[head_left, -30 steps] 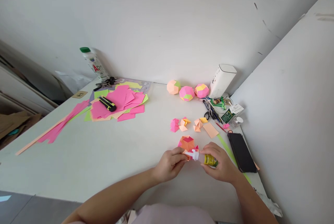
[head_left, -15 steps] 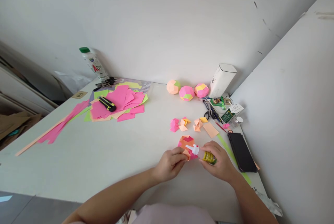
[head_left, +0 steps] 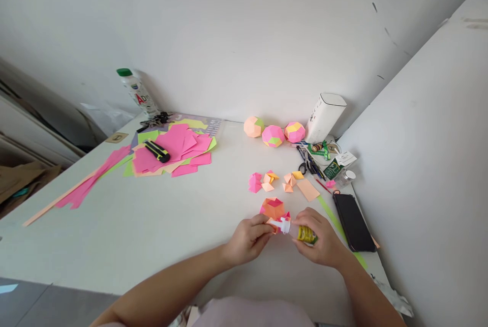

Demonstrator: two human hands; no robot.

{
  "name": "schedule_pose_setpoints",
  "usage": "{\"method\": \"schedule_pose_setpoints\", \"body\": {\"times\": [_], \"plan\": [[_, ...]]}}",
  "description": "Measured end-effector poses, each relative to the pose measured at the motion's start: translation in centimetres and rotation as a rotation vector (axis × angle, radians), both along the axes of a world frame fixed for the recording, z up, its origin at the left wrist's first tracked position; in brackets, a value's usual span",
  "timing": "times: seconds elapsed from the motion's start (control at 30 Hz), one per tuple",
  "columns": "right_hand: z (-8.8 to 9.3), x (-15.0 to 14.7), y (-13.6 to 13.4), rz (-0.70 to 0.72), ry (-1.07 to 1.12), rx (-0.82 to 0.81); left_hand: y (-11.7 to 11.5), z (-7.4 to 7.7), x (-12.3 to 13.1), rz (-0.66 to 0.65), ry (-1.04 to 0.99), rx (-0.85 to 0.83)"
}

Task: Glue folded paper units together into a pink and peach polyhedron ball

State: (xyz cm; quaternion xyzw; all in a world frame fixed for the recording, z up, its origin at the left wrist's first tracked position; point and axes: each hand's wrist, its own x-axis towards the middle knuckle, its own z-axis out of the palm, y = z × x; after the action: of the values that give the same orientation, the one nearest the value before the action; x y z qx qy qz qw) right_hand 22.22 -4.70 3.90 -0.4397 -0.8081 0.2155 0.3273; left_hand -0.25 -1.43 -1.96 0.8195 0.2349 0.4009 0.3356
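My left hand (head_left: 249, 238) pinches a small peach folded paper piece (head_left: 273, 227), its fingers closed over part of it. In my right hand (head_left: 319, 238) is a glue bottle (head_left: 305, 234) with a yellow-green label, tilted on its side. Its white nozzle points left, and the tip is at the peach piece by my left fingertips; whether glue comes out is too small to tell. Just behind my hands lies a partly built paper ball (head_left: 273, 208) in orange and pink, partly hidden. Further back are a pink folded piece (head_left: 255, 182) and peach folded pieces (head_left: 290, 182).
Three finished paper balls (head_left: 273, 136) stand by the wall beside a white container (head_left: 326, 117). Scissors (head_left: 302, 167), a phone (head_left: 354, 223) and a small jar (head_left: 348, 177) lie at right. Left are coloured paper sheets (head_left: 183, 144), a utility knife (head_left: 157, 151) and a bottle (head_left: 138, 94).
The glue bottle has tipped, bringing its nozzle down and left onto the peach piece. My left hand has stayed almost still.
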Motion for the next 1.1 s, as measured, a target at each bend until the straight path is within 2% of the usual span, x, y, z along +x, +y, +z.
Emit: {"method": "schedule_pose_setpoints", "body": {"times": [0.33,0.57,0.8,0.9,1.1], "plan": [[0.1,-0.2,-0.1,-0.001,-0.020,0.010,0.0,0.0,0.0,0.005,0.017,0.005],[-0.9,-0.5,0.0,-0.070,-0.011,0.097,0.0,0.0,-0.1,-0.005,0.004,0.000],[-0.9,-0.4,0.2,-0.256,0.066,0.155,-0.1,0.1,0.0,-0.022,0.011,-0.041],[-0.8,-0.4,0.3,-0.384,0.123,0.156,-0.1,0.0,0.0,-0.028,0.024,-0.057],[-2.7,0.5,1.1,-0.700,0.401,-0.047,-0.1,-0.2,-0.1,-0.039,0.040,-0.099]]}}
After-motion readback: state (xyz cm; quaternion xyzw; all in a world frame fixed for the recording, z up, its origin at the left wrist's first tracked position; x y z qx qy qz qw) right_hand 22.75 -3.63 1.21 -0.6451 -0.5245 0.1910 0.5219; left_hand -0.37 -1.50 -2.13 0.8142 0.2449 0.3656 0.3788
